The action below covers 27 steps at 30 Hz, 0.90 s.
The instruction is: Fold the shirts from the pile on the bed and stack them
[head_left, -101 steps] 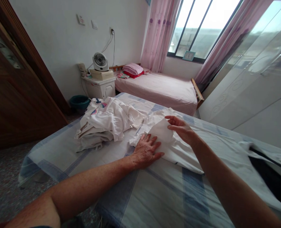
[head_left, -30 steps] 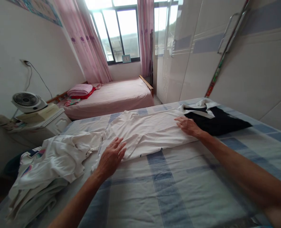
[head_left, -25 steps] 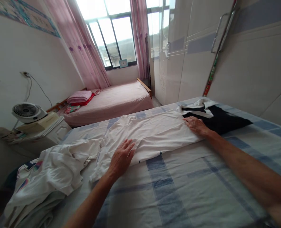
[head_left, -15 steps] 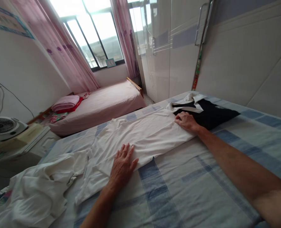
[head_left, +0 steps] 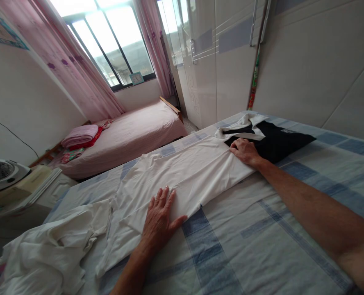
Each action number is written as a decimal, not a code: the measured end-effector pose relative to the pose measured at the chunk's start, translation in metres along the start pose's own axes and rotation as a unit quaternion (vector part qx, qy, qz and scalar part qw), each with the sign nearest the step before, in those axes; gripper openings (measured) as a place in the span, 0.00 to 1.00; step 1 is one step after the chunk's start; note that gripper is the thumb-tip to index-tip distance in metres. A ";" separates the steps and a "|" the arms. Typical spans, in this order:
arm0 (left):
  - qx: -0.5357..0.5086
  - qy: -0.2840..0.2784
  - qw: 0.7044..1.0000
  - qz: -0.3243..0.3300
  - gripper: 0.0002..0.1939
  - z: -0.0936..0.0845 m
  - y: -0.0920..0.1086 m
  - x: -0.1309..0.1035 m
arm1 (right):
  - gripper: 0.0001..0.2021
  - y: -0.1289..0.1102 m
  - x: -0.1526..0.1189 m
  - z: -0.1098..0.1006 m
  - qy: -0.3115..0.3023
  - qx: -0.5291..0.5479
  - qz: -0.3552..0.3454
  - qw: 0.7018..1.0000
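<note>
A white shirt (head_left: 197, 159) lies spread on the bed, lightly wrinkled. My left hand (head_left: 159, 219) rests flat on its near part, fingers stretched and thumb spread. At the shirt's right end, my right hand (head_left: 246, 151) has bent fingers closed on the white fabric; the fingertips are partly hidden. Just beyond that hand is a black garment (head_left: 283, 141) with a white collar, and the white cloth meets it there. I cannot tell whether the two are joined. A crumpled white garment (head_left: 46, 254) lies to the left.
A blue-and-white checked sheet (head_left: 231, 233) covers the bed. Behind stands a second bed (head_left: 139, 127) with a folded pink blanket (head_left: 80, 136). A fan (head_left: 3, 174) sits on a cabinet at left. Tall wardrobe doors (head_left: 234, 78) border the far right side.
The view has shifted slightly. My left thumb is spread farther from the fingers. The right hand stays at the shirt's right end, and the garments lie much as before.
</note>
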<state>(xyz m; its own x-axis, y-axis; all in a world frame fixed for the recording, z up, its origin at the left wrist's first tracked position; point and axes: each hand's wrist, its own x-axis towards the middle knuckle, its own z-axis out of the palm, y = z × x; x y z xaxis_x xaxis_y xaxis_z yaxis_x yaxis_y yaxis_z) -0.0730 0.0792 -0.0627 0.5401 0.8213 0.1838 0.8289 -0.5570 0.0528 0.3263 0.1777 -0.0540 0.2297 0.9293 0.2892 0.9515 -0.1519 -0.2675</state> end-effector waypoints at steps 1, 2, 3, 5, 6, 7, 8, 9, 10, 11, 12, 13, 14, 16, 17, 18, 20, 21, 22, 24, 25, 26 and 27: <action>0.000 -0.001 1.000 -0.002 0.40 0.000 0.000 0.000 | 0.14 -0.003 -0.002 -0.002 0.008 -0.001 0.002 1.000; -0.002 -0.001 1.000 -0.004 0.40 0.000 0.000 0.000 | 0.15 -0.009 -0.005 -0.004 0.019 0.001 -0.002 1.000; -0.003 0.001 1.000 -0.006 0.40 0.001 0.000 0.001 | 0.18 -0.017 -0.010 -0.007 0.030 0.007 -0.016 0.999; -0.006 0.004 1.000 -0.007 0.40 0.001 0.000 0.001 | 0.23 -0.041 -0.026 -0.010 0.037 0.028 -0.076 0.996; -0.006 0.004 1.000 -0.007 0.39 0.001 0.000 0.001 | 0.25 -0.055 -0.037 -0.011 0.026 0.040 -0.117 0.992; -0.005 0.003 1.000 -0.008 0.39 0.001 0.000 0.001 | 0.26 -0.070 -0.051 -0.010 0.007 0.050 -0.156 0.986; -0.004 0.001 1.000 -0.008 0.39 0.001 0.000 0.001 | 0.28 -0.084 -0.065 -0.008 -0.022 0.056 -0.197 0.979; -0.002 0.000 1.000 -0.009 0.39 0.001 0.001 0.001 | 0.29 -0.095 -0.080 -0.006 -0.048 0.057 -0.230 0.970; -0.001 0.000 1.000 -0.010 0.39 0.001 0.001 0.001 | 0.31 -0.103 -0.093 -0.003 -0.073 0.056 -0.255 0.963; 0.000 0.000 1.000 -0.012 0.40 0.001 0.001 0.001 | 0.32 -0.107 -0.105 0.000 -0.095 0.050 -0.268 0.957; 0.000 0.002 1.000 -0.012 0.40 0.001 0.001 0.001 | 0.33 -0.104 -0.114 0.002 -0.109 0.040 -0.268 0.956; 0.000 0.003 1.000 -0.013 0.40 0.001 0.001 0.001 | 0.34 -0.097 -0.120 0.004 -0.116 0.025 -0.255 0.960; 0.000 0.005 1.000 -0.014 0.40 0.001 0.002 0.002 | 0.36 -0.084 -0.123 0.004 -0.117 0.007 -0.230 0.966; -0.002 0.004 1.000 -0.017 0.41 0.001 0.003 0.002 | 0.37 -0.050 -0.121 -0.001 -0.107 -0.035 -0.157 0.981; -0.003 0.002 1.000 -0.018 0.41 0.000 0.003 0.002 | 0.37 -0.032 -0.117 -0.006 -0.102 -0.053 -0.117 0.987; -0.003 0.000 1.000 -0.020 0.41 0.000 0.003 0.003 | 0.37 -0.017 -0.113 -0.012 -0.103 -0.067 -0.076 0.990; -0.005 -0.002 1.000 -0.023 0.41 0.000 0.004 0.003 | 0.36 -0.001 -0.105 -0.023 -0.109 -0.082 -0.022 0.990; -0.006 -0.002 1.000 -0.023 0.42 -0.001 0.004 0.003 | 0.35 -0.003 -0.103 -0.028 -0.109 -0.082 -0.021 0.990; -0.006 -0.001 1.000 -0.023 0.42 -0.001 0.004 0.003 | 0.35 -0.010 -0.103 -0.031 -0.105 -0.076 -0.040 0.991; -0.007 0.000 1.000 -0.022 0.42 0.000 0.004 0.003 | 0.33 -0.041 -0.108 -0.032 -0.091 -0.047 -0.119 0.988; -0.007 0.001 1.000 -0.023 0.41 0.000 0.004 0.003 | 0.33 -0.060 -0.111 -0.030 -0.087 -0.025 -0.165 0.982; -0.008 0.001 1.000 -0.023 0.41 0.000 0.004 0.003 | 0.32 -0.080 -0.114 -0.026 -0.088 -0.004 -0.204 0.975; -0.008 0.002 1.000 -0.024 0.41 0.000 0.003 0.003 | 0.31 -0.097 -0.115 -0.021 -0.092 0.015 -0.236 0.967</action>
<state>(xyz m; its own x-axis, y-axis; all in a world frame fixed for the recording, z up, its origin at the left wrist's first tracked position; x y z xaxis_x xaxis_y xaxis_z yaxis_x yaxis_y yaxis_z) -0.0685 0.0799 -0.0619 0.4997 0.8465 0.1838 0.8511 -0.5192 0.0773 0.2121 0.0781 -0.0420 -0.2723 0.9373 0.2176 0.9344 0.3116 -0.1728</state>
